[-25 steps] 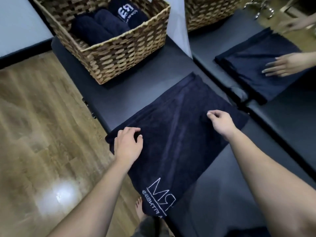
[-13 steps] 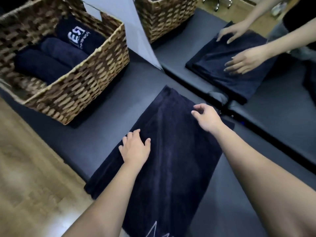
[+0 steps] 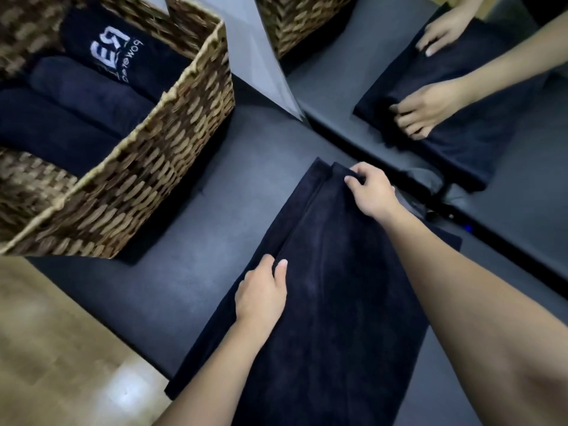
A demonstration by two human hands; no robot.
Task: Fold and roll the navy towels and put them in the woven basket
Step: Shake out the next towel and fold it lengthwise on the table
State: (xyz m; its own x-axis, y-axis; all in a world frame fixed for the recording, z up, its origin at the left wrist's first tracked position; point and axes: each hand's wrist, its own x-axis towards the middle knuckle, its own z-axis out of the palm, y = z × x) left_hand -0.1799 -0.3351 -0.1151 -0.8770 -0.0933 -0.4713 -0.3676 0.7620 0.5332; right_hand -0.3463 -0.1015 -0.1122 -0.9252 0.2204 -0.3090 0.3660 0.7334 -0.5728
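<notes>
- The navy towel (image 3: 332, 302) is lying lengthwise down the centre of the frame on the dark table (image 3: 190, 241), its long axis running from bottom centre up toward the middle.
- The right hand (image 3: 370, 192) is pinching the folded-over edge at the towel's far end.
- The left hand (image 3: 261, 295) is gripping that same edge nearer the camera.
- The woven basket (image 3: 159, 167) is sitting upper left, already holding rolled towels (image 3: 76, 96), so the left hand looks nearer.

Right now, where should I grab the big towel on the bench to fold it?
Grab the navy towel by its long folded edge, coming from above, one hand near the far end, one halfway down. The right hand and left hand pinch it there; it lies flat and floppy.
</notes>
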